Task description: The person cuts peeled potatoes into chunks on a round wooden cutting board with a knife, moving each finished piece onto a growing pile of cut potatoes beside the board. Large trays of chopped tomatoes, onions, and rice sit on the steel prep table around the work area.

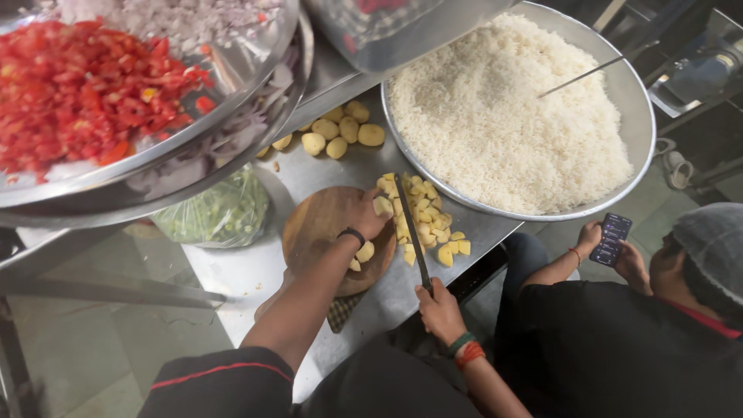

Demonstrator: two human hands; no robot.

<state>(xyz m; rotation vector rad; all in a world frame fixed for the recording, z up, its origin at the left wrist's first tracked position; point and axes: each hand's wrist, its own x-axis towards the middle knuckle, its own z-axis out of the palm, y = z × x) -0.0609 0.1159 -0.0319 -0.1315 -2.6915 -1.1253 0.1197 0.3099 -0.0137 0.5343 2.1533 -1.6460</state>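
Note:
My left hand (364, 215) presses a peeled potato piece (383, 205) onto a round wooden cutting board (313, 224). In my right hand (439, 308) is a long knife (412, 231); its blade lies across the board's right edge next to the potato. A heap of cut yellow potato cubes (430, 224) lies right of the blade on the steel counter (232, 271). Several whole peeled potatoes (337, 133) sit farther back. A black band circles my left wrist, and coloured threads circle the right.
A wide steel pan of cooked rice (511, 108) with a utensil handle stands at the right. Trays of chopped tomato (77, 85) and onion (178, 19) overhang at the left, above a bag of green vegetables (220, 213). A person in a hair net holds a phone (611, 238) at the right.

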